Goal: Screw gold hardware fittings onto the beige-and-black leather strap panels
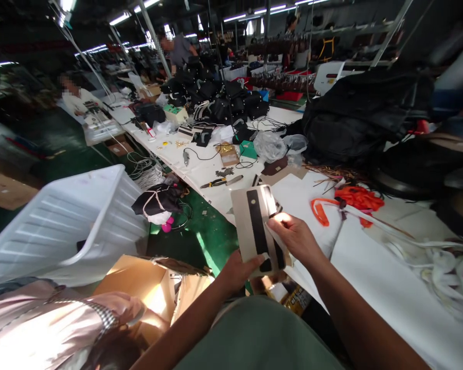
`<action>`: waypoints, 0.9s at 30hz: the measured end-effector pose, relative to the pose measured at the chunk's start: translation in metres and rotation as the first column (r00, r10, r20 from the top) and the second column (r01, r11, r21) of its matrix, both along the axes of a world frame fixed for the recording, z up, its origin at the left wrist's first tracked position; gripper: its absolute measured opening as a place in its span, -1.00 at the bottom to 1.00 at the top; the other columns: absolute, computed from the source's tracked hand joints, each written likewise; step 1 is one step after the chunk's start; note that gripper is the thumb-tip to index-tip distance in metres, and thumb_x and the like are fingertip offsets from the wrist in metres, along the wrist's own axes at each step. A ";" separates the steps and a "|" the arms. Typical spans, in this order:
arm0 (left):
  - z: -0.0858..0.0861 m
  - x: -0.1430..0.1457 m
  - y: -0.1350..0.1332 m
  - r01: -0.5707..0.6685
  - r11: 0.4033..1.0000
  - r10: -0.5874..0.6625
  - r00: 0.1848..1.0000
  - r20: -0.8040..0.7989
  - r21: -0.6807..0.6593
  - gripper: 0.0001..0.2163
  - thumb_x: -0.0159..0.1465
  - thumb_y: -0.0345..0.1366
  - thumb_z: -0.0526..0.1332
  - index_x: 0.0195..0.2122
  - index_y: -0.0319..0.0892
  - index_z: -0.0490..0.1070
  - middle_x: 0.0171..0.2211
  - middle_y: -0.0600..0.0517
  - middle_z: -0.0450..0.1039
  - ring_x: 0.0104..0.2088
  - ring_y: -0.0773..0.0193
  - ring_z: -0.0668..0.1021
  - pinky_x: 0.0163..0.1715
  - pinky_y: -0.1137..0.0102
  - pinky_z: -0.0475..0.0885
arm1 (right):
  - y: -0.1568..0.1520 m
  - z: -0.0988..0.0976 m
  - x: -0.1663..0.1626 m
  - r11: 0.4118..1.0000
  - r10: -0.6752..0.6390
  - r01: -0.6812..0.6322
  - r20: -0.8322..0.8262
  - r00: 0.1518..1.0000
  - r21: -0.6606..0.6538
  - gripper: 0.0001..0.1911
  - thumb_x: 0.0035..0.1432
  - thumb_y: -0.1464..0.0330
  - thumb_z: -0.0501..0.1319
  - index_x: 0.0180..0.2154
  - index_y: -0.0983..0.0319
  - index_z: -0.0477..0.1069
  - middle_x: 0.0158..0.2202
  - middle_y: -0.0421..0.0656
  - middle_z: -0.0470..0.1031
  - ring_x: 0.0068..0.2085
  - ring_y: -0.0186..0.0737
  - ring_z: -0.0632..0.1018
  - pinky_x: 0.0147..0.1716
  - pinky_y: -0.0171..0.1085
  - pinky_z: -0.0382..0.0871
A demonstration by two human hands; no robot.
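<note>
My left hand [237,270] grips the bottom edge of a beige card [244,216] that carries dark strips running along its length. My right hand [295,237] pinches the right-hand dark strip [274,241] near the card's middle, fingers closed on it. A second dark strip [256,222] lies flat on the card. The card is held upright just off the front edge of the white worktable [370,288].
A white plastic crate [61,221] stands at left, an open cardboard box [146,285] below it. On the table lie pliers [218,182], orange straps [355,200], white cords [447,267], clear bags and black bags [362,118]. Other people work at the far end.
</note>
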State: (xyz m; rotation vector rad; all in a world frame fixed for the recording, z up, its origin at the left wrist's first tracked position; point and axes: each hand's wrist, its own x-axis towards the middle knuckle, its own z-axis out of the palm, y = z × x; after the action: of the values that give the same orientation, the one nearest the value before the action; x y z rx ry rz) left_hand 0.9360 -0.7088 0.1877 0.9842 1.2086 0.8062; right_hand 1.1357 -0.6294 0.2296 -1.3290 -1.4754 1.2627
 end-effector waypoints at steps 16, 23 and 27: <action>0.038 0.002 0.066 -0.145 0.989 0.135 0.965 0.224 0.029 -0.59 0.12 -0.21 0.49 -0.03 -0.23 0.57 -0.23 -0.05 0.68 -0.35 0.20 0.65 -0.30 0.37 0.53 | -0.013 -0.020 0.013 0.984 0.028 -0.041 0.073 0.997 0.174 -0.53 0.33 0.02 0.30 -0.50 0.18 0.36 -0.40 -0.24 0.38 -0.33 -0.23 0.42 -0.28 -0.25 0.26; 0.037 0.018 0.066 -0.094 0.973 0.099 0.995 -0.012 0.212 -0.62 0.18 -0.28 0.36 0.04 -0.16 0.54 -0.14 -0.01 0.66 -0.23 0.18 0.64 -0.20 0.37 0.53 | -0.024 -0.010 0.034 0.912 -0.129 0.072 0.115 0.985 0.405 -0.58 0.36 0.08 0.32 -0.48 0.17 0.45 -0.26 -0.15 0.48 -0.20 -0.17 0.52 -0.17 -0.22 0.34; 0.041 0.026 0.064 -0.011 0.983 0.026 0.997 -0.076 0.183 -0.78 0.20 -0.23 0.34 -0.16 -0.21 0.55 -0.35 0.05 0.58 -0.37 0.26 0.56 -0.37 0.45 0.43 | -0.020 -0.010 0.028 0.973 -0.028 0.000 0.119 0.992 0.229 -0.51 0.35 0.01 0.31 -0.50 0.18 0.41 -0.50 -0.26 0.36 -0.43 -0.27 0.39 -0.41 -0.27 0.22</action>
State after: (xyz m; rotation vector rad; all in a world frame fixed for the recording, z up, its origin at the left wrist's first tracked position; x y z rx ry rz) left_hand 0.9619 -0.6449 0.2290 1.1644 1.2276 0.9129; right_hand 1.1634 -0.6499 0.2194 -1.2772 -1.6395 0.9824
